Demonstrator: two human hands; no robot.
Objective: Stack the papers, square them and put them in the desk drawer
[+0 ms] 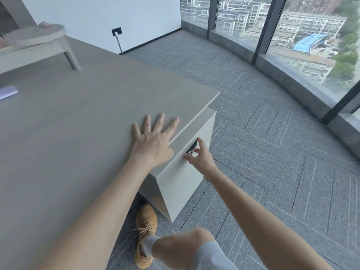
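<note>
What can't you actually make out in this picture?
- Head view: whether the drawer is open; its seam isn't clear.
- Lock panel: partly covered by the right hand, markings too small.
- Papers: cut off by the left edge.
- Left hand hides the desk beneath it.

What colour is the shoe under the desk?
The shoe is tan-orange with matching laces, seen in the head view.

Papers (7, 91) cut off by left edge; lock (191, 148) partly hidden behind right hand (200, 155) fingers.
</note>
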